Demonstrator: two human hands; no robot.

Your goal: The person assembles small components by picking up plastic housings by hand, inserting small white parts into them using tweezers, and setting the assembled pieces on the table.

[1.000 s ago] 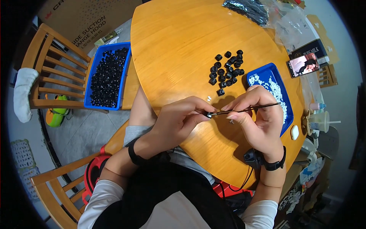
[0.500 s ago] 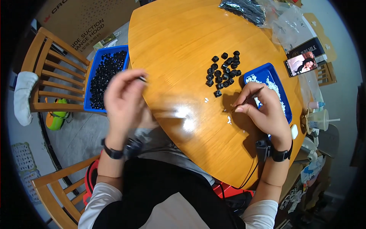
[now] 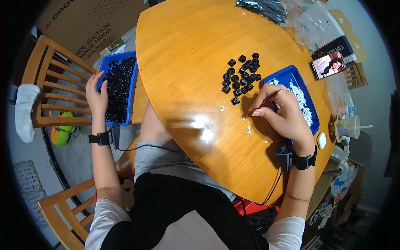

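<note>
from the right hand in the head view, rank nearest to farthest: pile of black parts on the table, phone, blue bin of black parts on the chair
From the right hand:
1. Pile of black parts, just up-left on the table.
2. Phone, up-right at the table edge.
3. Blue bin of black parts, far left, at the left hand.

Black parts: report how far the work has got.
Done: many black parts fill the left bin, where the left hand now reaches. In hand: the right hand holds tweezers over white bits on the table. Left: a pile of black parts and the right bin of white pieces.
</note>
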